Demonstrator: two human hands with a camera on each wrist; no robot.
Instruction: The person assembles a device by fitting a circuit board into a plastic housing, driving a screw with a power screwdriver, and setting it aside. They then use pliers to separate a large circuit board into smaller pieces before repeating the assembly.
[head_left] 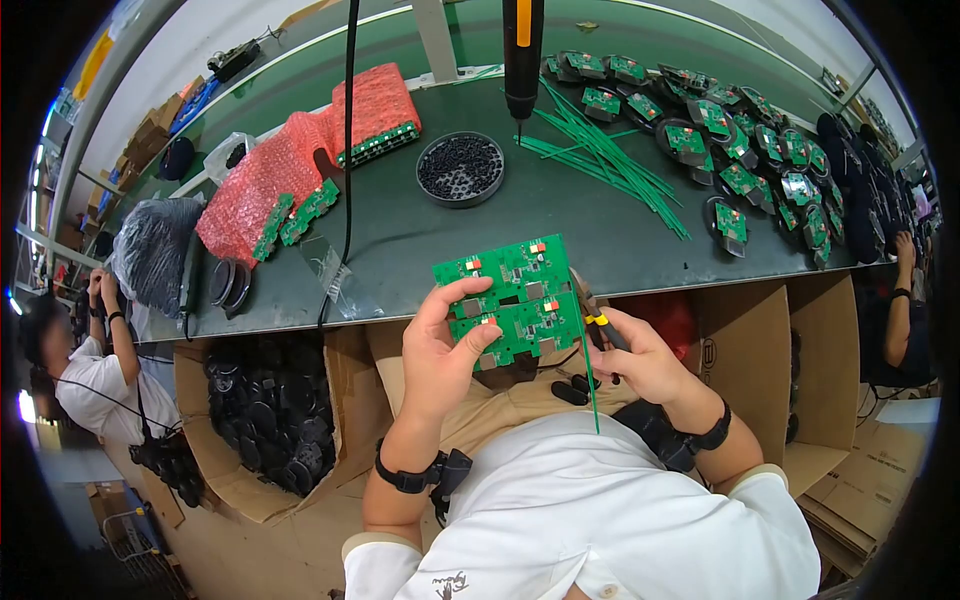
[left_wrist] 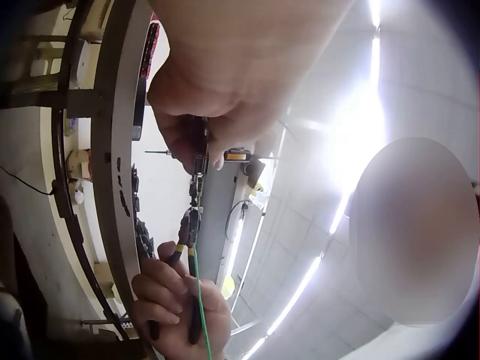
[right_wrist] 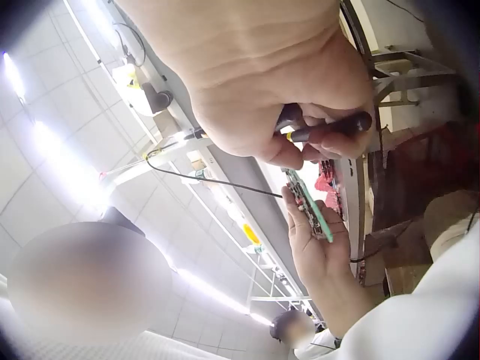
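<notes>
My left hand (head_left: 438, 355) holds a panel of green circuit boards (head_left: 540, 275), thumb and fingers on its left side, above my lap. In my right hand (head_left: 652, 368) is a pair of pliers (head_left: 606, 328) with dark handles and yellow bands, its jaws right at the panel's right edge. A thin green edge strip (head_left: 590, 388) slants down from that edge, past the pliers. The left wrist view shows the panel edge-on, with the handles of the pliers (left_wrist: 193, 315) inside the curled right fingers (left_wrist: 159, 289).
On the green bench stand a dish of small black parts (head_left: 460, 195), loose green strips (head_left: 610, 165), board assemblies (head_left: 740, 180) and red bubble wrap (head_left: 250, 190). An electric screwdriver (head_left: 522, 70) hangs overhead. Below, a carton (head_left: 240, 490) holds black round parts. Other people work at both sides.
</notes>
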